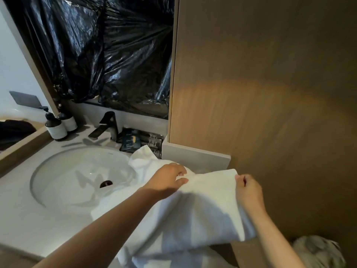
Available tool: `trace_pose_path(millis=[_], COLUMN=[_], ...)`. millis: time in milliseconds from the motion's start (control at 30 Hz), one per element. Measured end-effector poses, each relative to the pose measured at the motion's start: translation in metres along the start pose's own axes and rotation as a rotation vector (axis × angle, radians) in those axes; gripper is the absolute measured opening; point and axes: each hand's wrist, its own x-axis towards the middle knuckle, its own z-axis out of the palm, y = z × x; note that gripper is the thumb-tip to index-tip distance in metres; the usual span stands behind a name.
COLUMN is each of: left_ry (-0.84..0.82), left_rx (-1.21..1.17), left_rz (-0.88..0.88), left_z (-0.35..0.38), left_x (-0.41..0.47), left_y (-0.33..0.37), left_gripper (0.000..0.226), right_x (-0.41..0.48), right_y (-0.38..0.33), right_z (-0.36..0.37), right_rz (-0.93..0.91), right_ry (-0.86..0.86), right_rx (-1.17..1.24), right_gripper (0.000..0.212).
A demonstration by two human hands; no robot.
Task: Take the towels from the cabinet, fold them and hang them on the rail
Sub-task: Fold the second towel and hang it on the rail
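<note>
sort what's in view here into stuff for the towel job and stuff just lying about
For the job:
- white towel, held up at its top edge
- left hand, gripping that edge
- right hand, pinching the other corner

Just lying about:
- sink
- black tap
- two pump bottles
- dark packets behind the sink
- black plastic sheet over the mirror

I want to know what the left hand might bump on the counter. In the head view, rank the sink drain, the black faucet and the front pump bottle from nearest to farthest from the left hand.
From the left hand:
1. Sink drain, in the basin just to its left.
2. Black faucet, behind the basin.
3. Front pump bottle, far left at the counter's back corner.
</note>
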Motion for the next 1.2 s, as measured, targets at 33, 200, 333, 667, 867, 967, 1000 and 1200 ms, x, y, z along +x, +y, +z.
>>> trace_pose_path(millis=[33,200,333,667,867,967,1000,1200], left_ry=[0.04,0.231,0.335,0.329,0.293,0.282,0.288,0.299], left_rx=[-0.01,-0.1,-0.159,-0.277,-0.483,-0.603,-0.648,-1.019], left_rz=[-0.011,-0.218,-0.367,-0.56,-0.704,-0.77,-0.787,-0.866], left_z=[-0.003,-0.014,-0.014,0.006,0.026,0.032,0.034,0.041], left_x=[-0.004,-0.053,-0.106,-0.178,-0.205,-0.217,-0.22,-0.23], left_y=[-0.005,-0.048,-0.073,-0.094,-0.097,-0.098,-0.098,-0.094], left_gripper=[0.028,0.016,0.01,0.009,0.004,0.008,0.01,0.025], right_x=[0.0,-0.005,-0.017,-0.081,-0.109,-0.11,-0.109,-0.108], right_y=[0.005,0.025,0.006,-0.063,-0.071,-0.081,-0.084,-0.111], right_z=[0.001,0.015,0.028,0.081,0.119,0.139,0.145,0.164], right_rz=[0.013,0.084,0.037,-0.412,-0.588,-0.693,-0.711,-0.713], right_ry=[-0.015,-0.146,-0.214,-0.446,-0.642,-0.723,-0.752,-0.828], right_rx=[-0.012,-0.106,-0.04,-0.073,-0.189,-0.316,-0.37,-0.674], right_gripper=[0.025,0.023,0.039,0.026,0.029,0.041,0.046,0.058])
